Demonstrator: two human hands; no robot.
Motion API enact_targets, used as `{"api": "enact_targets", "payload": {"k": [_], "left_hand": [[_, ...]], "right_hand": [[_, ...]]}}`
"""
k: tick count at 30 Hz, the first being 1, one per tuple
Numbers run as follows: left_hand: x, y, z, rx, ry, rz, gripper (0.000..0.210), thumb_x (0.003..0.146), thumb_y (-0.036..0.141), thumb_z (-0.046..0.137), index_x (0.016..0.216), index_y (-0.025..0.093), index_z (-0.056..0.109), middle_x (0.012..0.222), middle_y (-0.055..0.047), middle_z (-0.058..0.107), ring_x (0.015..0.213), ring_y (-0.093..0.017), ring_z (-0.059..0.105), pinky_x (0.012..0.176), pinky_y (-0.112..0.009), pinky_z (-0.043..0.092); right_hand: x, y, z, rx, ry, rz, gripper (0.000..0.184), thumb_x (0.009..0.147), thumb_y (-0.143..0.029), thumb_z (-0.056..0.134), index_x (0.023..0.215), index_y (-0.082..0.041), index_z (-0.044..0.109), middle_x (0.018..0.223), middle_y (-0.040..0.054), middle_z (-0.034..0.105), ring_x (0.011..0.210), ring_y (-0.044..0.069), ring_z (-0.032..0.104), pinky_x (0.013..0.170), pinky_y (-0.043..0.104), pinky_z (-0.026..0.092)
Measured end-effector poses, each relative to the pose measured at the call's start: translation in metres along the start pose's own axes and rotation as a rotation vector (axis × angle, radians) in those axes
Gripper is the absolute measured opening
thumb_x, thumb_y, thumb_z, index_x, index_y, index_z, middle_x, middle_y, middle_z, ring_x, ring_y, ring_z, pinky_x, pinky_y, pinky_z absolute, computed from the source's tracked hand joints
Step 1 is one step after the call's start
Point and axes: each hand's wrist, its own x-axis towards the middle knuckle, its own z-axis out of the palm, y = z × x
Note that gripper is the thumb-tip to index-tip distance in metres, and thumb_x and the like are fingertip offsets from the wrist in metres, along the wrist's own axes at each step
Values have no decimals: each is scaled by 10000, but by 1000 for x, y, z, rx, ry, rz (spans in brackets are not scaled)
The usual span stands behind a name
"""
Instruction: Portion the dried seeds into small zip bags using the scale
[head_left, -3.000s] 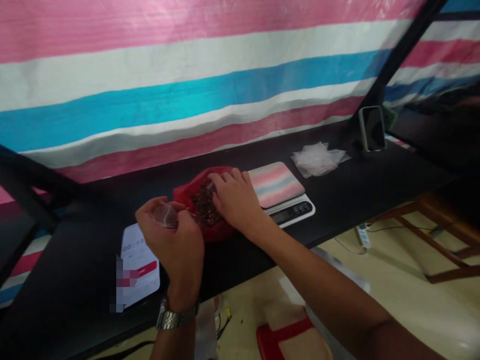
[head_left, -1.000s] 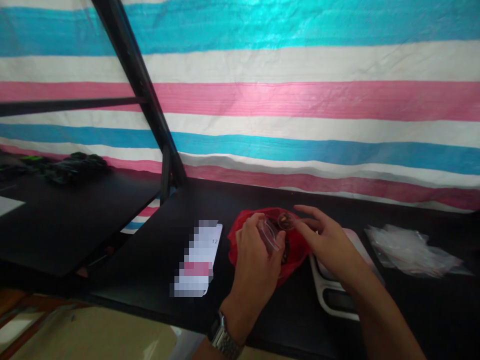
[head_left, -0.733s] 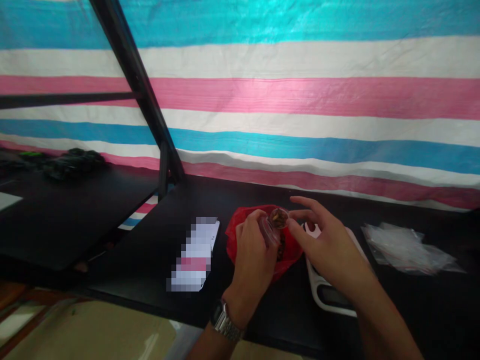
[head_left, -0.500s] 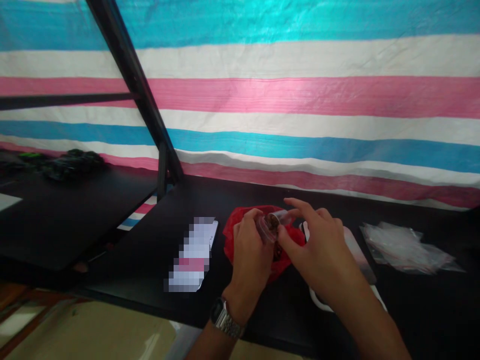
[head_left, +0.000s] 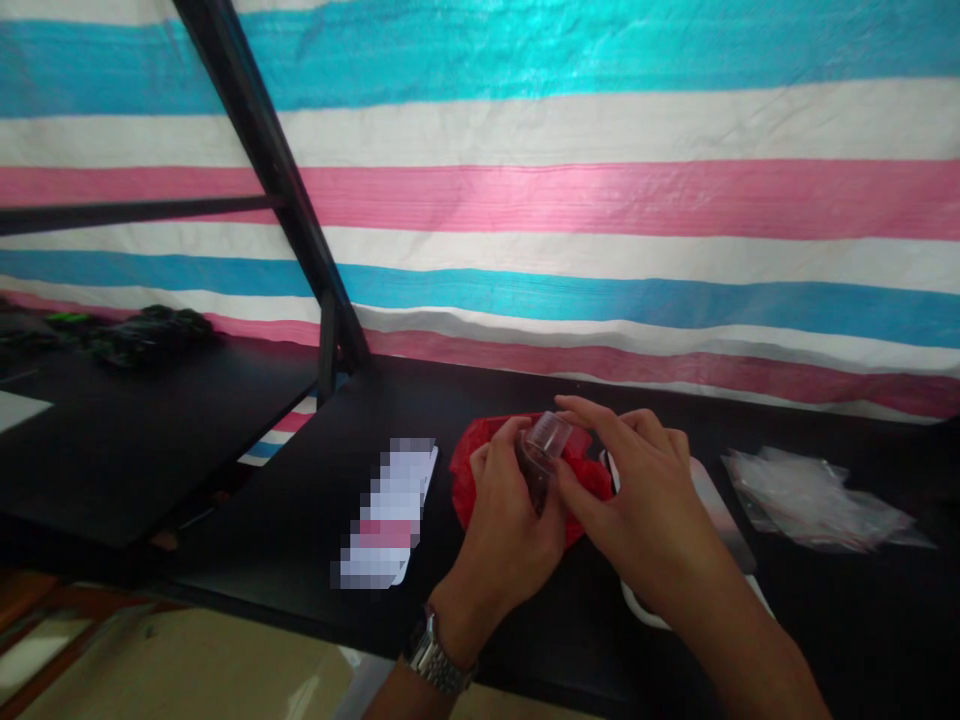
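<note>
Over a red plastic bag, my left hand is closed around a small clear zip bag. Brown bits seem to lie inside it, though my fingers hide most of it. Between the thumb and forefinger of my right hand is a small clear plastic cup. The cup is tipped over, its mouth at the zip bag's opening, and it looks see-through. A metal-band watch sits on my left wrist.
Right of my right hand lies a loose pile of clear zip bags. Partly under that hand is a flat white-edged object. A blurred-out pale item lies left on the black table. A slanted black post stands before striped sheeting.
The cup, which showed brown contents, has tipped over into the zip bag and now looks clear. My left hand has turned slightly and shifted right.
</note>
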Motion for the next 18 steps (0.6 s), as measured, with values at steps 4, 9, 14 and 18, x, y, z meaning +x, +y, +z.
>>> {"api": "enact_targets", "payload": {"k": [4,9,14,18], "left_hand": [[0,-10,-2,-155,6,-57,505,945,175,622,1426,271,499,1396,-118,620,1286,-286,599,1095,-506,492],[8,-11,-5,-367,170,-147,413,908,251,731,1295,256,585,1259,-79,697,1158,-245,701,1022,-428,554],[10,1,-18,-540,432,-144,449,904,380,803,1267,238,581,1110,-51,770,1024,-202,766,944,-352,603],[1,0,-21,-566,401,-203,472,910,494,801,1243,232,592,1048,-43,787,918,-187,784,873,-327,628]], "right_hand": [[2,-2,-5,40,17,-14,485,919,-220,648,1395,-309,652,1084,76,785,959,288,626,864,442,452],[5,-5,-10,138,49,37,487,920,-268,672,1403,-304,626,1195,54,783,944,274,635,876,434,434],[5,2,0,99,8,95,465,889,-240,691,1352,-257,663,1171,64,792,986,294,639,881,436,410],[-1,10,19,-17,-270,99,345,886,-153,676,1214,-237,748,1158,76,800,1063,323,620,883,443,389]]}}
